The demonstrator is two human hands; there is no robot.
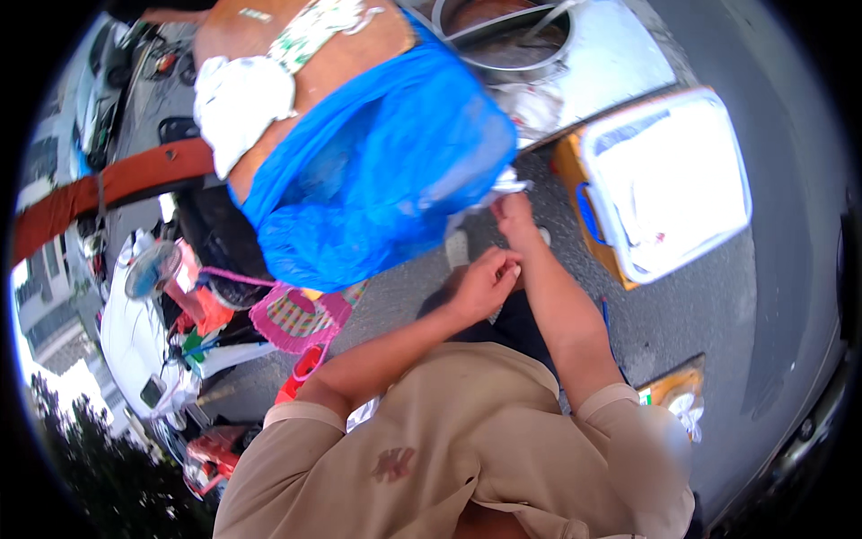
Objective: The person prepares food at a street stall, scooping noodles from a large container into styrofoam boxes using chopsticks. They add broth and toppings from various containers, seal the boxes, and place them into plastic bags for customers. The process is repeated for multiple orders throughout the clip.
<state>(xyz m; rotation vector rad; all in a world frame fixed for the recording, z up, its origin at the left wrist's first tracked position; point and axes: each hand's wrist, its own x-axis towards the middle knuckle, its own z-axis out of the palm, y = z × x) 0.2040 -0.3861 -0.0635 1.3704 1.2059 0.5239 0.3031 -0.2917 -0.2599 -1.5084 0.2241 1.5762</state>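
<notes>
My left hand (485, 286) is curled closed in front of my body, close by my right forearm, and nothing shows in its fingers. Stretched further forward, my right hand (513, 216) is closed beside a piece of white plastic (510, 183) at the table's near corner. Whatever its fingers hold is hidden. Just left of both hands, a large blue plastic bag (377, 162) drapes over the near side of a brown tabletop (310, 90). A white cloth-like bundle (244, 103) rests on the tabletop's left part.
A white-lidded bin (669, 184) stands on the right, against a yellow box (575, 184). Beyond the hands, a large metal pot (512, 45) rests on a white surface (620, 54). At left are a pink checked basket (301, 316) and parked vehicles. Cardboard (675, 388) lies on the asphalt.
</notes>
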